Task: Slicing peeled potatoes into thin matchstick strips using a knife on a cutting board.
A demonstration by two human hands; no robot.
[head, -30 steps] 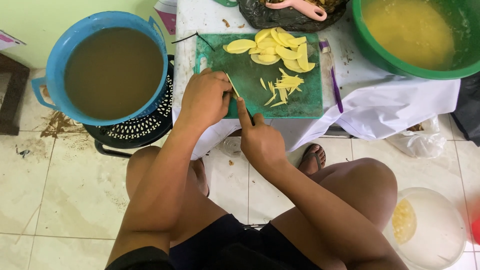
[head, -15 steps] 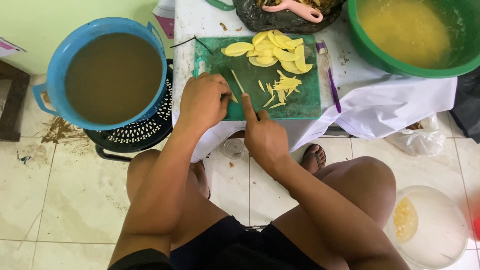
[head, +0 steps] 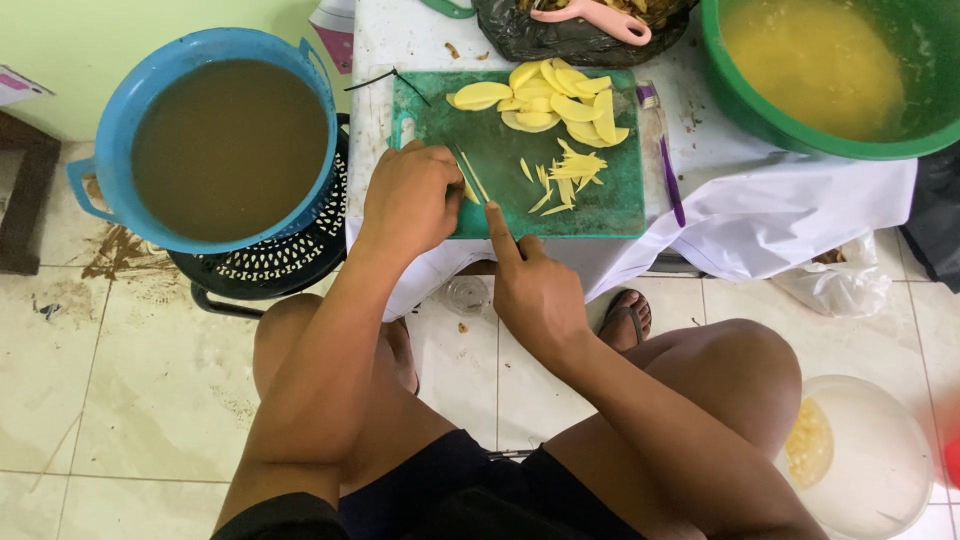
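Observation:
A green cutting board (head: 500, 150) lies on a low white table. My left hand (head: 408, 198) presses down a stack of yellow potato slices at the board's near left; only their cut edge (head: 468, 188) shows. My right hand (head: 532, 287) grips a knife (head: 478, 185), forefinger along its back, the thin blade standing on the slices beside my left fingers. Cut yellow sticks (head: 566, 172) lie in the board's middle. Whole yellow slices (head: 555, 101) are heaped at its far edge.
A blue bucket (head: 100, 150) of brown water sits on a black stool at left. A green basin (head: 770, 105) of yellow liquid stands at the far right. A purple-handled tool (head: 670, 175) lies beside the board. A clear lidded bowl (head: 860, 460) is on the floor by my right knee.
The knife has gone up and come down again on the slices, a little closer to my left fingers. My right hand has drawn back slightly toward me.

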